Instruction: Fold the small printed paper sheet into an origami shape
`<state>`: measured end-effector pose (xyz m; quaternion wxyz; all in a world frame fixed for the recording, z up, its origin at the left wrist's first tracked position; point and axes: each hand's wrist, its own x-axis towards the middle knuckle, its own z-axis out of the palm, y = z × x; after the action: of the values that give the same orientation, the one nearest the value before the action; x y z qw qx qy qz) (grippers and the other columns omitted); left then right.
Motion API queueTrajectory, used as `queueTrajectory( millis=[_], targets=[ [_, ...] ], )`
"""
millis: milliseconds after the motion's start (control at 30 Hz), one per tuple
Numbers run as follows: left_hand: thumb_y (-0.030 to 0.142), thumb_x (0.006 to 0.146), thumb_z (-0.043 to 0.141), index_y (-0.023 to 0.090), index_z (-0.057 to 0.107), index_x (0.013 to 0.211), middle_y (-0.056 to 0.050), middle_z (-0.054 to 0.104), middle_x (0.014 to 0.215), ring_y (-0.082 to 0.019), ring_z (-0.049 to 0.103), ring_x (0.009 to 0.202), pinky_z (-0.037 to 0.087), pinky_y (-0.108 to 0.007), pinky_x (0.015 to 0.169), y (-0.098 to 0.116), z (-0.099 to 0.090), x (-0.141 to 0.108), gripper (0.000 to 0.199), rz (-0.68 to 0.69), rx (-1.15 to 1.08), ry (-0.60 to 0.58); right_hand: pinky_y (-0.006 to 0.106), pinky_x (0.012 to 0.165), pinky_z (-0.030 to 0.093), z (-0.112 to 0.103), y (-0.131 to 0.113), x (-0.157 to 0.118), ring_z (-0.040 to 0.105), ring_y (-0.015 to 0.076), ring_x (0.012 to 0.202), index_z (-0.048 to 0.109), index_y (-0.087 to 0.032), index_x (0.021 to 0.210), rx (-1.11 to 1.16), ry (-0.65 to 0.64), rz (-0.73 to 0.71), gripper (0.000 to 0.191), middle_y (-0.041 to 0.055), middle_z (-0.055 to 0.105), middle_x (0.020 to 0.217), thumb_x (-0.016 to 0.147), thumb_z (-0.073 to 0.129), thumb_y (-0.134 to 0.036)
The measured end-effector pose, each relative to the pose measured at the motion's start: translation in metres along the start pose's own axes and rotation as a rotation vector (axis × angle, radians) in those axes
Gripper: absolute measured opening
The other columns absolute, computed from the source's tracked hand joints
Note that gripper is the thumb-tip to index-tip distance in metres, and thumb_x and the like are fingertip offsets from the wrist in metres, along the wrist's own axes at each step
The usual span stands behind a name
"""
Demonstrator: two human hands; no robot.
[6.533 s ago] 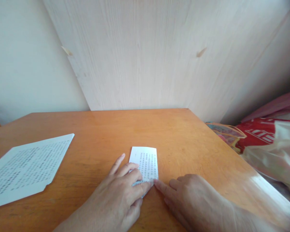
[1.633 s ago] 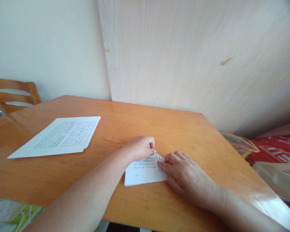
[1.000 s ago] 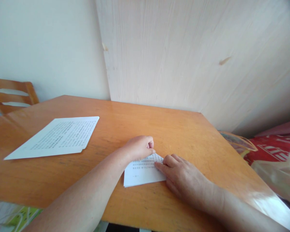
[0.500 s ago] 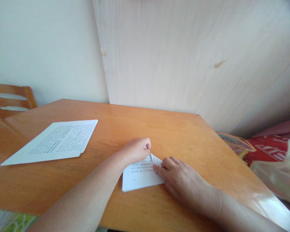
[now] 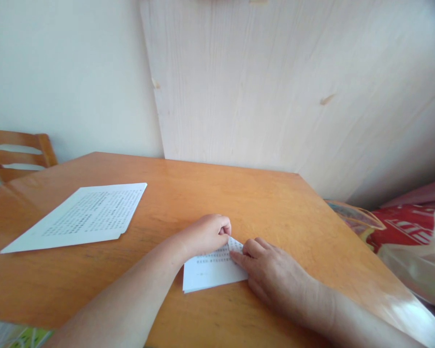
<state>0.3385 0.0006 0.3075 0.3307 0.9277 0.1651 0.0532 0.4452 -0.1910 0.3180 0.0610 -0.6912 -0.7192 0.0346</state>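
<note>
A folded white paper [image 5: 215,274] with printed characters lies on the wooden table [image 5: 210,193] near its front. My left hand [image 5: 210,233] is closed at the paper's far edge, with thumb and fingers pinched on its top corner. Below and to the right, my right hand [image 5: 271,266] rests on the paper's right side, its fingers curled and one fingertip pressing by a small folded-over flap. Part of the paper is hidden under both hands.
Printed sheets [image 5: 83,212] lie stacked at the table's left. A wooden chair [image 5: 20,150] stands at the far left. Beyond the right edge are a red bag [image 5: 406,224] and clear plastic. A green item [image 5: 29,336] shows at the lower left.
My left hand has shifted slightly right along the paper's upper edge. My right hand stays nearly in place on the paper. The whole view has moved down a little.
</note>
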Motion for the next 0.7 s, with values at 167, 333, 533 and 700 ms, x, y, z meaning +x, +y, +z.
queueTrajectory(
  millis=[167,333,533,700],
  targets=[
    [0.015,0.077,0.053,0.021,0.065,0.081,-0.001,0.070,0.081,-0.016,0.061,0.073,0.040,-0.025,0.059,0.0024,-0.0016,0.0008,0.013,-0.007,0.041,-0.013,0.031,0.078,0.046,-0.0057,-0.0012,-0.0006,0.056,0.0205,0.091,0.062,-0.019,0.111,0.017,-0.010,-0.018,0.031,0.0075,0.060,0.102,0.084,0.053,-0.007],
    [0.024,0.081,0.059,0.021,0.063,0.081,-0.001,0.069,0.083,-0.016,0.061,0.074,0.039,-0.025,0.059,0.0051,-0.0025,-0.0001,0.005,-0.022,0.063,-0.025,0.031,0.077,0.046,-0.0081,-0.0013,-0.0009,0.056,0.0206,0.091,0.061,-0.019,0.113,0.014,-0.001,-0.035,0.031,0.0080,0.060,0.102,0.085,0.055,-0.008],
    [0.032,0.080,0.064,0.022,0.063,0.086,-0.002,0.068,0.090,-0.018,0.061,0.080,0.040,-0.026,0.062,0.0081,-0.0059,-0.0047,0.012,-0.005,0.108,-0.038,0.032,0.076,0.046,-0.0081,-0.0001,-0.0029,0.056,0.0199,0.087,0.063,-0.018,0.110,-0.014,-0.003,-0.042,0.024,0.0076,0.060,0.099,0.089,0.054,-0.010],
    [0.034,0.080,0.065,0.022,0.063,0.090,-0.003,0.067,0.094,-0.018,0.061,0.085,0.041,-0.026,0.065,0.0087,-0.0085,-0.0061,0.016,0.009,0.116,-0.059,0.030,0.073,0.045,-0.0083,0.0013,-0.0044,0.056,0.0188,0.082,0.064,-0.018,0.106,-0.041,0.011,-0.045,0.019,0.0071,0.061,0.096,0.091,0.054,-0.011]
  ],
)
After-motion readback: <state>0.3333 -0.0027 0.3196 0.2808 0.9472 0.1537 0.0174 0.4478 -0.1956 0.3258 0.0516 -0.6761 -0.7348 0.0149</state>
